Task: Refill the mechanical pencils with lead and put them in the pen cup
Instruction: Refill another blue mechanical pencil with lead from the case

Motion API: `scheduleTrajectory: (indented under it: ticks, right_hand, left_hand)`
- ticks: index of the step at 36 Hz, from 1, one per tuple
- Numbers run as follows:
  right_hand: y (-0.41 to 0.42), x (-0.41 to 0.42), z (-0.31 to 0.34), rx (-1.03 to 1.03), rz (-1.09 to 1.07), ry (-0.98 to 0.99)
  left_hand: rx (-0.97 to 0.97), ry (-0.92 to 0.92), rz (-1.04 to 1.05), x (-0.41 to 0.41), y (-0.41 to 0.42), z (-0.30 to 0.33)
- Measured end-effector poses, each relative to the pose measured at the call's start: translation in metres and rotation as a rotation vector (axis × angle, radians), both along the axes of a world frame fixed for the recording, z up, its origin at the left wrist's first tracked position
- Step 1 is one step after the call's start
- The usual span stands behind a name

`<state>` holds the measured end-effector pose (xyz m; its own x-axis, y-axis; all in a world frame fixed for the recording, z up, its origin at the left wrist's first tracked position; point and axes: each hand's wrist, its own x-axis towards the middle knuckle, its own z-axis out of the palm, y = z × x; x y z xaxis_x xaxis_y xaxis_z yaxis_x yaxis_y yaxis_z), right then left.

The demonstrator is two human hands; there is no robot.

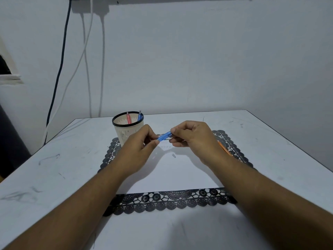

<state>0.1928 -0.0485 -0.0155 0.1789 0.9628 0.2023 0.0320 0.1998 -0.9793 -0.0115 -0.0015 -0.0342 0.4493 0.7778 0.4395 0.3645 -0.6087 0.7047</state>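
Hands gripping a blue pencil above the table.

Left hand (142,145) and right hand (191,138) each pinch an end of the pencil (164,137), probably to steady it for loading lead. Its long axis runs from 8 to 2 o'clock, right end higher. Cup (126,130) at 11 o'clock holds two pencils; an orange pencil (224,148) lies at 3 o'clock.

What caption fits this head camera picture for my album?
Both hands, left hand and right hand, hold a blue pencil near the pen cup.
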Motion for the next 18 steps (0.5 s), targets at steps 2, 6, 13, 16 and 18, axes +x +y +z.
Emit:
scheduleTrajectory:
  ticks: [2, 6, 13, 16, 18]
  right_hand:
    - [0.001, 0.001, 0.000, 0.015, -0.004, -0.034]
    - [0.004, 0.006, 0.001, -0.001, -0.022, -0.061]
    - [0.008, 0.010, -0.014, -0.014, -0.163, -0.502]
    - [0.007, 0.005, -0.025, -0.148, -0.056, -0.674]
    - [0.007, 0.002, -0.029, -0.218, -0.021, -0.796]
  left_hand:
    - [0.008, 0.007, 0.010, 0.000, -0.002, 0.002]
    - [0.002, 0.020, 0.038, 0.000, -0.005, 0.007]
    - [-0.046, 0.054, 0.086, -0.001, -0.002, 0.007]
    - [-0.054, 0.082, 0.105, -0.003, -0.001, 0.007]
    - [-0.057, 0.093, 0.102, -0.004, 0.001, 0.006]
